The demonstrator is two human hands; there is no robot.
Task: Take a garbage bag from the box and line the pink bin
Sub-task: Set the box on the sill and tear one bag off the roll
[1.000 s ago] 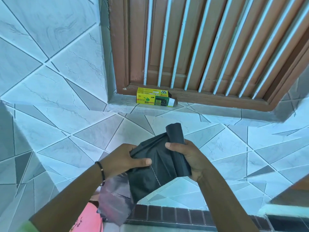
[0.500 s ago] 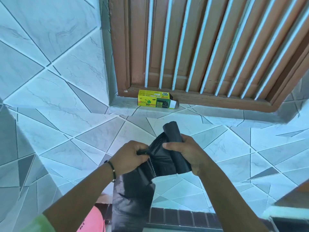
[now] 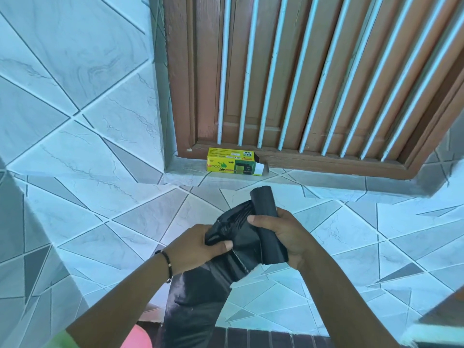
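1. At the bottom edge we see a curved slice of the pink bin (image 3: pixel 136 339), mostly cut off by the frame, below our left forearm.
2. A loose length of black garbage bag (image 3: pixel 193 305) hangs down from our hands, its lower part dropping just beside the bin's pink edge; whether it touches the bin we cannot tell.
3. Our left hand (image 3: pixel 198 243) is closed on the crumpled upper part of the bag, thumb pressed across the plastic. A thin dark bracelet (image 3: pixel 167 266) sits on that wrist.
4. Our right hand (image 3: pixel 283 237) is wrapped around the roll of bags (image 3: pixel 267 224), which stands nearly upright, its top poking above the fingers and its bottom showing under the palm. A perforated seam runs across the plastic between the two hands.
5. Beyond the hands, pale blue-white tiles (image 3: pixel 100 197) with grey triangles cover the wall and ledge.
6. Farther off, the yellow and green box (image 3: pixel 232 165) lies on its side on the tiled sill, its right end flap open, set against the foot of the brown wooden window frame (image 3: pixel 180 96).
7. White bars (image 3: pixel 247 71) stand in the frame.
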